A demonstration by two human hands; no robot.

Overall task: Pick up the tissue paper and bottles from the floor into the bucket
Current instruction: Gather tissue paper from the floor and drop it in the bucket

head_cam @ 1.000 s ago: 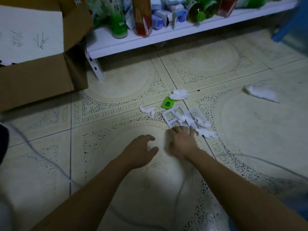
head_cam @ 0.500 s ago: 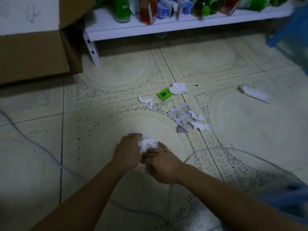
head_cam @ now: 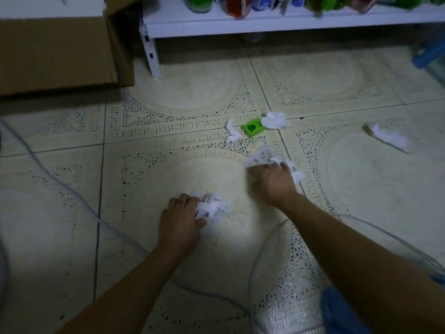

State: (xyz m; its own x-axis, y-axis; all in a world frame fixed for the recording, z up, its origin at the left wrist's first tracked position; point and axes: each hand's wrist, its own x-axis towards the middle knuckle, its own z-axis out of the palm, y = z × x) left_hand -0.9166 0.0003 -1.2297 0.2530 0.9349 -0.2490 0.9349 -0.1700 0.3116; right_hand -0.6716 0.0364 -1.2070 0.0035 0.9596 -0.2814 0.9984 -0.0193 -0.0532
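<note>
At L hand [head_cam: 179, 220], fingers and thumb were curled round a crumpled tissue wad [head_cam: 210, 206], held low over the floor tiles [head_cam: 192, 97]; contact w/ floor not clear. R hand [head_cam: 272, 182], fwd and to the right of L, was palm-down with fingertips on a white plastic frame [head_cam: 258, 157] lying on the floor. Blur there, so grip vs. flat contact could not be determined. Loose tissue scraps [head_cam: 297, 175] lay touching R hand's far-right side. Beyond R hand: green packet [head_cam: 252, 127], with a tissue clump [head_cam: 274, 120] touching its right end and a tissue strip [head_cam: 231, 131] just beside its left end. Well to the right of R hand, apart from the rest, lay a further tissue piece [head_cam: 390, 138]. Under R forearm, nearer the wearer, a clear bucket [head_cam: 251, 285] showed by its rim only; contents not legible. Left of L hand a thin cable [head_cam: 72, 191] ran across the floor. Far beyond both hands: cardboard box [head_cam: 60, 56] to the left, white shelf [head_cam: 265, 25] with bottles and cartons [head_cam: 199, 3], detail blurred.
</note>
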